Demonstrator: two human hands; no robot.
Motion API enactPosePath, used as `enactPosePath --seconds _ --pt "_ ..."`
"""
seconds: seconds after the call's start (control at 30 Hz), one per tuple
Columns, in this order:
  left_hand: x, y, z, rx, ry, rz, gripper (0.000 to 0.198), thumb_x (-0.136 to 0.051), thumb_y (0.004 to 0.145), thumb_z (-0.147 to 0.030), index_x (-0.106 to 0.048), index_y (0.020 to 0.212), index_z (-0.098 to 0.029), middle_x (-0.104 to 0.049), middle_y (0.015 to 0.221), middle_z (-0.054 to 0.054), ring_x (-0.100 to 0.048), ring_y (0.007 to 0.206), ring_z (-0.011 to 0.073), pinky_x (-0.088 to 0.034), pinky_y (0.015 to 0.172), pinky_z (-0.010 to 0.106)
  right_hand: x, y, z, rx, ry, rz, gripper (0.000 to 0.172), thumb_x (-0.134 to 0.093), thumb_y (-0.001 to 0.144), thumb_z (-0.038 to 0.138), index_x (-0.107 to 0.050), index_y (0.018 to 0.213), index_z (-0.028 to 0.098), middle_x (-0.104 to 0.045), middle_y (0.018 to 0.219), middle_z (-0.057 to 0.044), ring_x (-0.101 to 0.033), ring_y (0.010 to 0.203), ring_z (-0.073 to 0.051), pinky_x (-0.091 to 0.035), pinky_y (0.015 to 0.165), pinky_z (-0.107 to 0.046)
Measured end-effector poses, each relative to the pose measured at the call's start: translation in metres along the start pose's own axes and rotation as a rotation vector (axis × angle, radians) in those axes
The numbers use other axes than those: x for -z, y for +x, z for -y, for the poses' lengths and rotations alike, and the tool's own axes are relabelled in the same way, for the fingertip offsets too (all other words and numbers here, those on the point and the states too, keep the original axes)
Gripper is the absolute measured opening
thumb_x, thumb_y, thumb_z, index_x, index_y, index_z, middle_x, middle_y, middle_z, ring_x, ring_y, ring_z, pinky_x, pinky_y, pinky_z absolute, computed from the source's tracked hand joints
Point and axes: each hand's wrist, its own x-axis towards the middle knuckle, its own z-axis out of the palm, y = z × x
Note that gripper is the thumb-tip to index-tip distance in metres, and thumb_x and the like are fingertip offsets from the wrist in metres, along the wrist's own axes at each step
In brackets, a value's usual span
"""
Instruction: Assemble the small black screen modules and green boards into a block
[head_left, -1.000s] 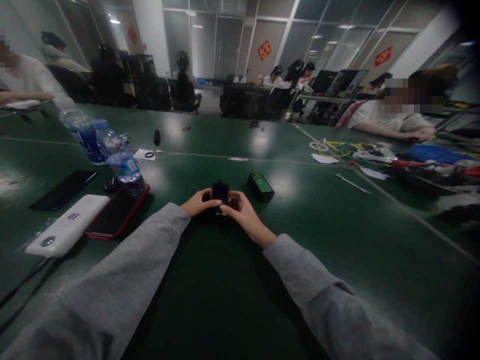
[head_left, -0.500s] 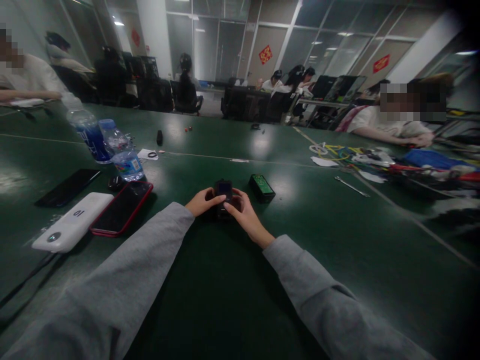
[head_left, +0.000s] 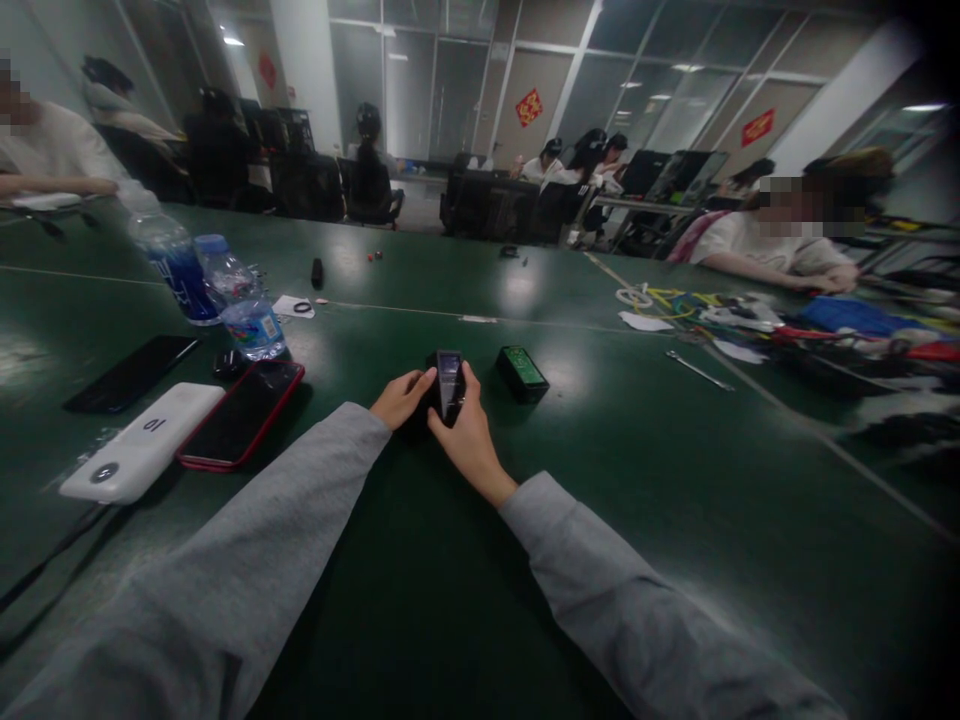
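Note:
A small black device with a glossy screen-like face point(head_left: 450, 378) is between my hands, just above or on the green table; I cannot tell if it touches. My right hand point(head_left: 466, 425) grips its right side and lower end, thumb across the bottom and fingers along the edge. On the other side my left hand point(head_left: 405, 400) is closed against the device's left edge, its fingers partly hidden. Just right of my hands lies a black box with a green top point(head_left: 524, 370), untouched.
To the left are a red-cased phone point(head_left: 244, 415), a white power bank point(head_left: 146, 440), a black phone point(head_left: 133, 373) and two bottles point(head_left: 253, 310). A wrench point(head_left: 699, 370) and a pile of cables point(head_left: 690, 305) lie right. Several people sit around the room.
The black device has been turned, so its glossy face now catches light. My right hand has shifted left and wrapped further around it; the left thumb has moved off its front to its edge.

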Motion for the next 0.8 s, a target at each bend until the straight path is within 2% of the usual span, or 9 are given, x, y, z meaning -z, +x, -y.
enactPosePath --seconds 0.1,0.3,0.47,0.63,0.8 --pt "0.000 0.000 0.001 0.019 -0.018 -0.041 0.060 -0.036 0.084 -0.067 -0.063 0.093 -0.014 -0.065 0.093 0.006 -0.058 0.084 0.0185 -0.043 0.078 0.030 0.000 0.002 0.000 -0.038 0.025 0.003 0.081 -0.061 0.080 0.023 -0.014 0.146 0.025 -0.038 0.139 -0.011 -0.048 0.119 -0.026 -0.039 0.102 -0.045" --pt "-0.001 0.002 0.004 0.012 -0.082 -0.010 0.059 -0.038 0.083 -0.067 -0.062 0.090 -0.014 -0.065 0.086 0.006 -0.058 0.081 0.0182 -0.044 0.077 0.031 0.003 0.000 0.001 0.015 0.027 -0.049 0.077 -0.060 0.081 0.023 -0.018 0.145 0.024 -0.032 0.144 -0.009 -0.038 0.128 -0.025 -0.031 0.108 -0.045" --pt "-0.003 0.003 0.006 0.021 -0.133 -0.047 0.054 -0.041 0.083 -0.065 -0.059 0.093 -0.015 -0.063 0.086 0.006 -0.059 0.079 0.0178 -0.046 0.076 0.031 0.005 0.000 0.001 -0.022 0.060 -0.101 0.073 -0.061 0.081 0.027 -0.024 0.144 0.022 -0.040 0.139 -0.010 -0.045 0.122 -0.026 -0.036 0.105 -0.045" --pt "-0.004 0.002 0.004 0.033 -0.216 -0.029 0.052 -0.041 0.084 -0.063 -0.055 0.099 -0.016 -0.062 0.085 0.005 -0.060 0.075 0.0172 -0.047 0.073 0.032 0.008 -0.002 0.005 -0.026 0.053 -0.113 0.070 -0.059 0.083 0.027 -0.025 0.144 0.024 -0.040 0.139 -0.009 -0.045 0.122 -0.026 -0.037 0.104 -0.045" --pt "-0.003 0.004 0.007 0.053 -0.134 -0.089 0.052 -0.040 0.084 -0.064 -0.057 0.095 -0.016 -0.061 0.083 0.004 -0.058 0.077 0.0182 -0.046 0.073 0.032 0.012 -0.005 0.017 0.105 0.011 -0.127 0.070 -0.055 0.086 0.029 -0.018 0.146 0.026 -0.029 0.146 -0.006 -0.032 0.132 -0.025 -0.026 0.111 -0.045"
